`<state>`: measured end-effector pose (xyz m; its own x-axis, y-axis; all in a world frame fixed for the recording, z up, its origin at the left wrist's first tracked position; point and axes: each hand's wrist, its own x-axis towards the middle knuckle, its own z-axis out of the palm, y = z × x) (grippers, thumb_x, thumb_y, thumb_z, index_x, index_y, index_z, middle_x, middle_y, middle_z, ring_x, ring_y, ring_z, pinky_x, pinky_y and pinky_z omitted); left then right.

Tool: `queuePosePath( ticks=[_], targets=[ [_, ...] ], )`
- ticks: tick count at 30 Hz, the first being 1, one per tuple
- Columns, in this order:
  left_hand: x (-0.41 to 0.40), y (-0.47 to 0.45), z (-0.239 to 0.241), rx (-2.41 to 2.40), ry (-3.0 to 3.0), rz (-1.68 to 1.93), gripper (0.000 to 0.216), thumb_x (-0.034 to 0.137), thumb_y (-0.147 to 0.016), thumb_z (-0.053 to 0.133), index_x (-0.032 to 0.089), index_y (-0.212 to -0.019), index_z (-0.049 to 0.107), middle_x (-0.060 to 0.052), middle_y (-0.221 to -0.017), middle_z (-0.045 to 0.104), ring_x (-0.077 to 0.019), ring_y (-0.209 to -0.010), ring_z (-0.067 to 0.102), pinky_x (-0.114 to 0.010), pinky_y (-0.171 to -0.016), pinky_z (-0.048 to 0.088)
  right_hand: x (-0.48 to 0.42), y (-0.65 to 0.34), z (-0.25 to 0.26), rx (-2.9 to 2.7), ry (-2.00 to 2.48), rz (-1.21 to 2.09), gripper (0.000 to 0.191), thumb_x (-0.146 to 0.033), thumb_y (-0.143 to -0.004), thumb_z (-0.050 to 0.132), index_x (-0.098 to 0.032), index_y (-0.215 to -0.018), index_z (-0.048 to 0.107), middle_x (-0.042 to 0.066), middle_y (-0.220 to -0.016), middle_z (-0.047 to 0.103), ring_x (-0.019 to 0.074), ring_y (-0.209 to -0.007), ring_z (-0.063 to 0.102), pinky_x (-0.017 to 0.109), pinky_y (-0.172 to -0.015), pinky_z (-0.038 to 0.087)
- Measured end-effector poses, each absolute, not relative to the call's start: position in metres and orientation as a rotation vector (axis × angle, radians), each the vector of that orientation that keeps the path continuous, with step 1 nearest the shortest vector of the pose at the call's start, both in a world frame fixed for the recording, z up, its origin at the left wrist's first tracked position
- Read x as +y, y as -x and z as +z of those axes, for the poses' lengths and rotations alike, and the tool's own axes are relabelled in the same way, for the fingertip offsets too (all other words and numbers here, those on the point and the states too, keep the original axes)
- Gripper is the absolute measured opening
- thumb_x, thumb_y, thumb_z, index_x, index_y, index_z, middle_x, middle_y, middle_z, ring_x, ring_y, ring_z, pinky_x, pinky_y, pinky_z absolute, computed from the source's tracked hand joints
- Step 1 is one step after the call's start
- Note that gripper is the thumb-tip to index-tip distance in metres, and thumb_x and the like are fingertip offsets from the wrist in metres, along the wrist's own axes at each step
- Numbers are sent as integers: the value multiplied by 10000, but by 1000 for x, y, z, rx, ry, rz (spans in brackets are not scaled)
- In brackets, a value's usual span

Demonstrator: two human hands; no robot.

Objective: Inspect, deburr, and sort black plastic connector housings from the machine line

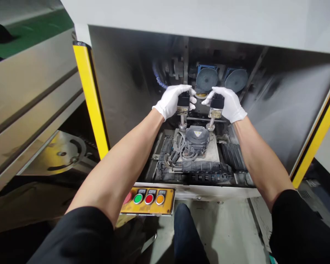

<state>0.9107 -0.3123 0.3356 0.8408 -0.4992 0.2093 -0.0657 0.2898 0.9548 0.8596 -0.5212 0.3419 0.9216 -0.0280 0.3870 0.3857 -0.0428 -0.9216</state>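
Note:
My left hand [172, 102], in a white glove, wraps around a black square module [183, 99] with a brass-coloured lower end. My right hand [225, 104], gloved the same way, grips a matching black module [216, 104] from the other side. Each module stands on a steel post [182, 121] rising from inside the machine, and the right one has its own steel post [210, 123]. The two modules are a short distance apart. Below them sits a round-topped black servo motor [196, 138] with cables. My fingers hide part of each module.
The machine's opening is framed by yellow light-curtain bars [90, 99] and a grey overhead cover [198, 18]. Inside are round grey discs [206, 79], a black cable chain [209, 178] and ribbed bellows [232, 156]. A push-button panel [148, 200] sits on the front edge.

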Motion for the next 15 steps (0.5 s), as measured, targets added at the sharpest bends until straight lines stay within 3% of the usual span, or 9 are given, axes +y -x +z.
queuePosePath(
  ticks=[3,7,15],
  targets=[
    [-314,-913,334,-515,-1266,-275,262,371,-912,689,177,-738,661,-88,-736,707,-193,-590,669,-357,-616,599,-521,-862,337,-293,1605,-387,487,-602,-940,700,-226,-632,671,8,-598,665,210,-662,724,416,-838,598],
    [-315,-911,332,-541,-1290,-189,256,307,-964,621,161,-755,648,-79,-704,677,-200,-603,638,-381,-610,587,-519,-862,330,-397,1568,-465,520,-628,-967,663,-211,-658,696,23,-580,664,215,-645,729,392,-798,591],
    [-313,-908,334,-572,-1238,-186,269,256,-1002,583,105,-786,641,-63,-660,652,-186,-581,638,-324,-560,574,-516,-862,325,-369,1442,-455,380,-423,-998,626,-176,-712,662,1,-596,652,193,-624,729,319,-710,575]
  ],
)
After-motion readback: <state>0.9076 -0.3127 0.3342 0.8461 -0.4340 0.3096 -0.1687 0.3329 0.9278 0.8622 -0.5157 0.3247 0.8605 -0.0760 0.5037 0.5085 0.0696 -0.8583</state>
